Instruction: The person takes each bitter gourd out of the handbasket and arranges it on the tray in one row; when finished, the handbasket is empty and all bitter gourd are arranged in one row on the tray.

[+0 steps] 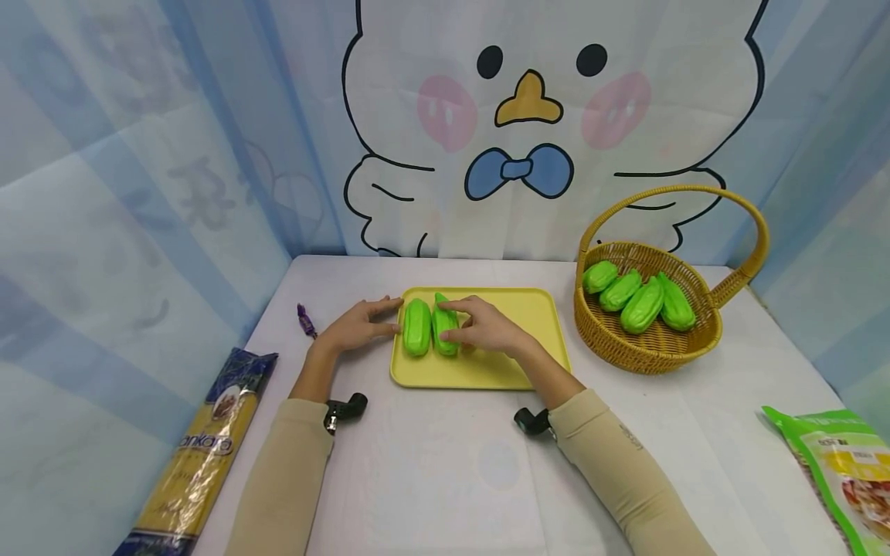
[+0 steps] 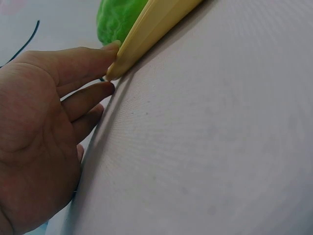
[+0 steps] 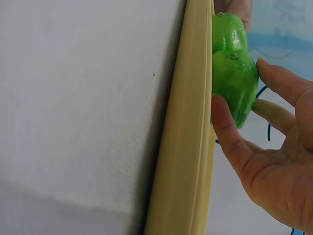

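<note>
Two plump green gourd-like vegetables lie side by side, lengthwise, on the left part of a yellow tray [image 1: 518, 332]. My right hand [image 1: 487, 326] holds the right-hand gourd [image 1: 443, 324], thumb toward its near end and fingers toward its far end. In the right wrist view this gourd [image 3: 235, 81] sits between thumb and fingertips. The other gourd [image 1: 417, 328] lies close beside it, nearer the tray's left rim. My left hand [image 1: 358, 324] has its fingers extended, with thumb and fingertips against that rim. In the left wrist view the thumb [image 2: 88, 61] touches the tray's edge.
A wicker basket [image 1: 612, 347] with a tall handle stands at the back right, with several green gourds [image 1: 641, 305] inside. A wrapped candy [image 1: 305, 320] lies left of the tray. A long yellow-and-blue packet [image 1: 202, 455] lies at left, a green bag [image 1: 844, 463] at right.
</note>
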`<state>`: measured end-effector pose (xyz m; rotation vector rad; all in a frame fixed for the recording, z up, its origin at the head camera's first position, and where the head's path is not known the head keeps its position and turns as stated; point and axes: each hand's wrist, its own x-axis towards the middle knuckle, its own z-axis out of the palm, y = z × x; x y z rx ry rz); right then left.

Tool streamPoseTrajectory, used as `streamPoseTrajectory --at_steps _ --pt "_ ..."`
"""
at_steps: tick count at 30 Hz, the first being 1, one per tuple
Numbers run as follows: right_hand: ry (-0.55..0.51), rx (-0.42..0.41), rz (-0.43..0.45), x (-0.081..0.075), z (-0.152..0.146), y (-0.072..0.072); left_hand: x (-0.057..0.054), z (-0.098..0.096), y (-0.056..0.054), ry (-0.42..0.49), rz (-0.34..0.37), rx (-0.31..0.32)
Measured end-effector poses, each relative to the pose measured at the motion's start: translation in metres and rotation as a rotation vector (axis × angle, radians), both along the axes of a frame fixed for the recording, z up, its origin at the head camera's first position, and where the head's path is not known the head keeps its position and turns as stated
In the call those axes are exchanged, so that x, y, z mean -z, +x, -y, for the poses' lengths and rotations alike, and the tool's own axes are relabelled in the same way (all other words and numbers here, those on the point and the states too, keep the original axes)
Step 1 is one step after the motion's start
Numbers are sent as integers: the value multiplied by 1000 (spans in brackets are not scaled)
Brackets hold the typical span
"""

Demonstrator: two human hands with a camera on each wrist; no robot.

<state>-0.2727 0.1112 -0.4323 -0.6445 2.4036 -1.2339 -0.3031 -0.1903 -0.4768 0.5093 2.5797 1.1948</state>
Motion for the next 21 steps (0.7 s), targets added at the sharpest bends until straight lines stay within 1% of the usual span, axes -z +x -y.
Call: streamPoseTrajectory --at_steps 7,13,18,21 --pt "-32 -14 1 4 2 -3 -1 0 1 -5 13 -16" --pt "-43 -10 22 2 1 -1 0 0 1 -6 10 -17" --pt "-51 -24 13 2 0 0 -1 -1 1 -2 9 -14" --pt "-44 -18 3 2 -1 0 -1 -1 1 2 7 -7"
